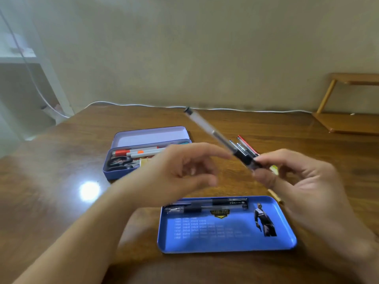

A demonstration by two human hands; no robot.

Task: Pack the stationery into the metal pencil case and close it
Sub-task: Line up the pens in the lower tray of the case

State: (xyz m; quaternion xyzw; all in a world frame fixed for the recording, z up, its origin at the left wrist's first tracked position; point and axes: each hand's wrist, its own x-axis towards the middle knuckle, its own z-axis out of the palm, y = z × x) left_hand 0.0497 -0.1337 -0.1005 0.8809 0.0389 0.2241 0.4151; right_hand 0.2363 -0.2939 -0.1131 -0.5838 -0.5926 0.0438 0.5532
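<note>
Wood table [61,160] w/ pencil case [127,171], tray [225,245], pens [249,145]

Dim, glare on table [89,190] (hands blurred)

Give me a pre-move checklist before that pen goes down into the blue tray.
1. Pen gripped: ok, the right hand pinches its lower end, barrel tilted up and away.
2. Left hand free: ok, open, fingers near the pen but holding nothing.
3. Room in blue tray: ok, only two pens lie along its far edge.
4. Purple case open: ok, lid up, markers and scissors inside.
5. Loose pens left on table: not ok, still unpacked.
6. Pen capped: cannot tell, blurred.
</note>
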